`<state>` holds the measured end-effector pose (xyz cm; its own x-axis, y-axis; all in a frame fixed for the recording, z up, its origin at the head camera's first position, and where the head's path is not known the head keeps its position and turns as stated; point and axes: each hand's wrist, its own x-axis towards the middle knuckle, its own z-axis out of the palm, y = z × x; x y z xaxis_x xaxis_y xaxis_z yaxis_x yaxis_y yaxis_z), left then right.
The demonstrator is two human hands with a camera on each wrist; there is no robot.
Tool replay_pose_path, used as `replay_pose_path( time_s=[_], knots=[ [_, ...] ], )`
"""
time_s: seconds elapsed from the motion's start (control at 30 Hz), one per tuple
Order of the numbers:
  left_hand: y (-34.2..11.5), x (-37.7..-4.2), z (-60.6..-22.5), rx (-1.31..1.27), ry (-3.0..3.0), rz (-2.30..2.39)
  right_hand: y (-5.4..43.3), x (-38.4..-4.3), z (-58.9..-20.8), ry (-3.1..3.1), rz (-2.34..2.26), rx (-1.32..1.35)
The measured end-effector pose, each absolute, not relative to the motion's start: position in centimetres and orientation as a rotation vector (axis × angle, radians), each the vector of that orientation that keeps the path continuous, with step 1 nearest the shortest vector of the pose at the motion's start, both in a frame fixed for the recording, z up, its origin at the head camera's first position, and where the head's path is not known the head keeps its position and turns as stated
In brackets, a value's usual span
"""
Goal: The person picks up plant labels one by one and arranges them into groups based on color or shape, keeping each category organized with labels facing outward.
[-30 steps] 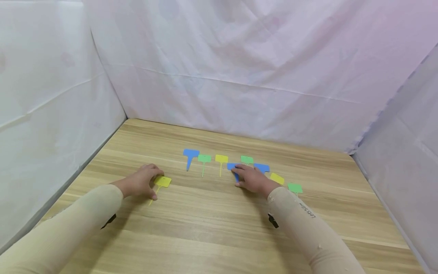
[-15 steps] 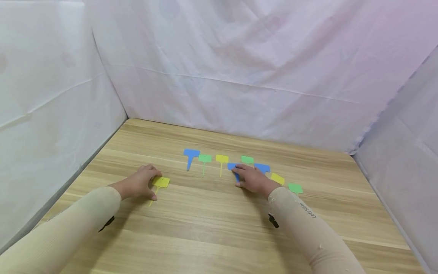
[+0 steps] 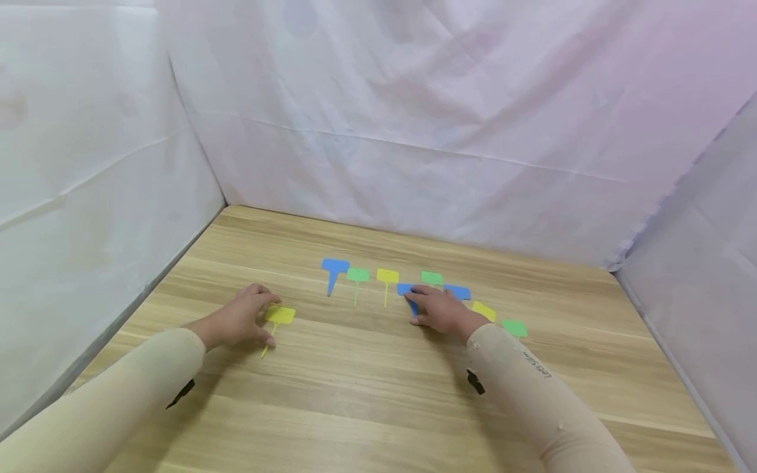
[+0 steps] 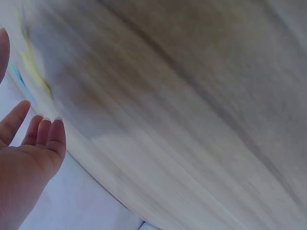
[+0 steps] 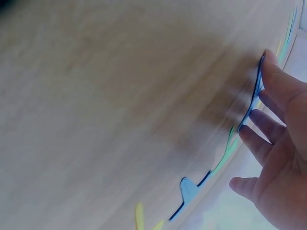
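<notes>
A yellow T-shaped plant label [image 3: 280,315] lies at the left, its stem slanting toward the front. My left hand [image 3: 239,318] hovers at it, thumb tip by the stem and fingers by the plate. In the left wrist view the fingers [image 4: 56,139] look fairly straight, with a gap to the label; contact is unclear. Further right, my right hand [image 3: 440,309] holds a blue T-shaped plant label [image 5: 254,96] by its ends, thumb at the stem tip and fingertips along the plate. The hand partly hides that blue label in the head view.
An arc of labels lies across the wooden table [image 3: 331,407]: another blue one [image 3: 334,266], a green one [image 3: 357,274], a yellow one [image 3: 387,276], and several more behind and right of my right hand, including a green one [image 3: 514,328]. White cloth [image 3: 414,131] hangs around the table.
The left yellow label's plate has turned slightly leftward beside my left hand, and its fingers cover less of it. The right hand has stayed on the blue label. The head view has shifted a little.
</notes>
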<state>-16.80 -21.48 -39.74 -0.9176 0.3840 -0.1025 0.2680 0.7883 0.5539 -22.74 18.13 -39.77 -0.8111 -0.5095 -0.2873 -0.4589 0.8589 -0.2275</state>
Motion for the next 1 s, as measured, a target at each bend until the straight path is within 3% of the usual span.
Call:
replay_pose_path(
  time_s=[0.3,0.63,1.0],
  knots=[
    [-21.1,-15.9,-39.8,0.601,2.781,0.837,18.3,-22.7,-39.8,2.783,-0.245,-0.758],
    [-21.0,-15.8,-40.0,0.656,2.786,0.819,17.6,-23.5,-38.8,2.761,-0.618,-0.553],
    [-20.9,-15.6,-40.4,0.605,2.778,0.819,17.1,-24.7,-38.3,2.774,-0.667,-0.557]
  ],
)
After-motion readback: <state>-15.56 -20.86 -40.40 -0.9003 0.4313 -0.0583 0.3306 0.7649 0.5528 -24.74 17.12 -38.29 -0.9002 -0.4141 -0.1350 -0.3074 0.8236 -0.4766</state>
